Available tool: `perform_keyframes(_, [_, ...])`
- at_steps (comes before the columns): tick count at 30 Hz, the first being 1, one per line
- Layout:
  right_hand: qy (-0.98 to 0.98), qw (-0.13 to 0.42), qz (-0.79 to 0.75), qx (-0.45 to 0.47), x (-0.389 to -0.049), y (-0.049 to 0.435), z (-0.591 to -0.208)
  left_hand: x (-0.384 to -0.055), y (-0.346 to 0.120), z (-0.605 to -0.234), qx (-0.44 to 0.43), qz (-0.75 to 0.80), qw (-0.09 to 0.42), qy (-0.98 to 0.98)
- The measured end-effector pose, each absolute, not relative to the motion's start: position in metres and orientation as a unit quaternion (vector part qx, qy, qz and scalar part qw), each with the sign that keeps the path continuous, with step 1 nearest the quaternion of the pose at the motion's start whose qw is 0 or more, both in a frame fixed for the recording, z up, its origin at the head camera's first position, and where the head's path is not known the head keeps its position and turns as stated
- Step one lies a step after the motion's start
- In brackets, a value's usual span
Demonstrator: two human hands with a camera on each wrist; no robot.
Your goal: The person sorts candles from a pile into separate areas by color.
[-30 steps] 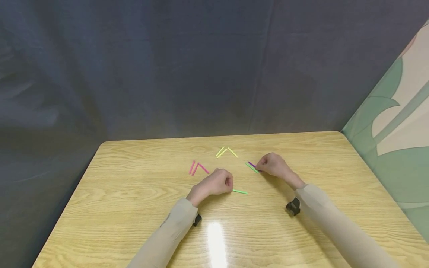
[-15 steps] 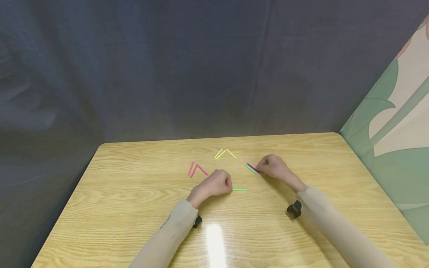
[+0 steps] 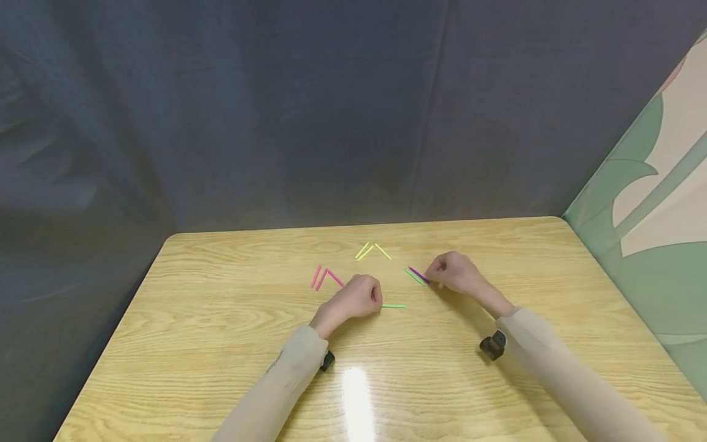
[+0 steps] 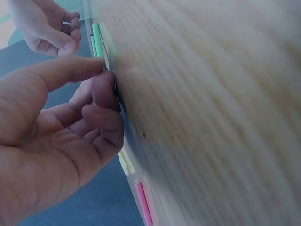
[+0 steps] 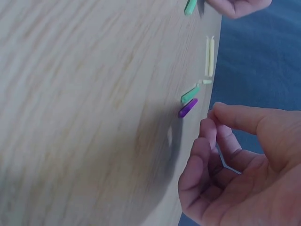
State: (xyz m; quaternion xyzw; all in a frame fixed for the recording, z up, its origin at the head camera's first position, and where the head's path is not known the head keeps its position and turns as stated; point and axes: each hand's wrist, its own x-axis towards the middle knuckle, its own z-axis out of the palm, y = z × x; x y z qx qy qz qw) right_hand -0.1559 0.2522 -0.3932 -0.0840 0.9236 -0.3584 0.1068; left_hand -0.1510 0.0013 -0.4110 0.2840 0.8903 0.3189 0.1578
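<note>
My left hand pinches one end of a thin green candle between thumb and fingers, close over the table. In the left wrist view the green candle extends away from the fingertips. To the right, a purple candle lies alongside a second green candle, both slanting down to the right. My right hand is beside the purple candle's near end. The right wrist view shows the right hand apart from the purple candle, fingers loosely curled, thumb by the index tip, nothing held.
Three pink candles lie left of the left hand. Three yellow candles are farther back, one angled against the other two. The wooden table ends at a dark curtain; patterned fabric hangs at the right.
My left hand has moved the green candle slightly away from the body and turned it level. My right hand has drawn off the purple candle a little to the right, uncovering its near end.
</note>
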Motion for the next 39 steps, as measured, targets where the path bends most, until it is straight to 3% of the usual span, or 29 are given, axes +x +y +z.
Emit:
perform_keyframes(12, [0.918, 0.126, -0.357, -0.119, -0.151, 0.234, -0.380, -0.158, 0.004, -0.407, 0.266, 0.317, 0.167, 0.895])
perform_keyframes(20, [0.904, 0.168, -0.353, -0.172, -0.149, 0.218, -0.384, -0.160, 0.003, -0.405, 0.270, 0.315, 0.164, 0.895])
perform_keyframes(39, [0.898, 0.163, -0.330, -0.240, -0.148, 0.198, -0.396, -0.163, 0.002, -0.405, 0.262, 0.307, 0.189, 0.895])
